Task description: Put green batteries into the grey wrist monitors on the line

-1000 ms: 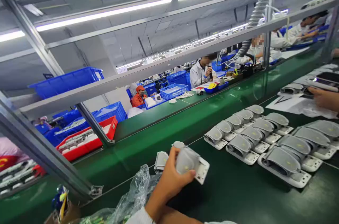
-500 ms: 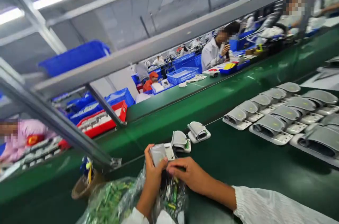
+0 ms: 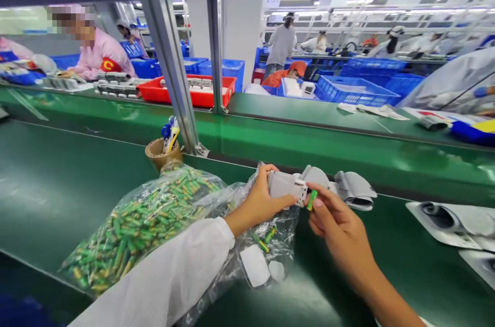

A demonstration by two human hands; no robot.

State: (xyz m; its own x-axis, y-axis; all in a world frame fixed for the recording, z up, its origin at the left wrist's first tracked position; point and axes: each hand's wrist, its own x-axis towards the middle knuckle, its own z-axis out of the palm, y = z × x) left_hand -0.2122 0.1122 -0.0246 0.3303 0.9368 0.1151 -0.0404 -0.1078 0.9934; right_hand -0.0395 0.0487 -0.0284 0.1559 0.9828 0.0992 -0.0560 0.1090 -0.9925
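My left hand (image 3: 266, 194) grips a wrist blood pressure monitor (image 3: 285, 184), its grey cuff and white body turned towards the right. Between the thumb and fingers of my right hand (image 3: 337, 218) is a green battery (image 3: 311, 199), close beside the monitor's white end. Below my left hand, loose green batteries (image 3: 269, 235) lie on clear plastic. A large clear bag full of green batteries (image 3: 143, 229) rests to the left of my hands. Two more cuffed monitors (image 3: 353, 189) stand just behind my right hand, one partly hidden.
A brown round holder (image 3: 157, 151) with pens stands by a metal post (image 3: 170, 59). More monitors (image 3: 444, 221) lie at the right. Across the green belt (image 3: 270, 133) are a red tray (image 3: 154, 92), blue crates (image 3: 356, 91) and several people at work.
The view has swung left and levelled out, bringing the whole battery bag into sight. My right hand now visibly holds a green battery by the monitor's end; my left hand still holds the monitor.
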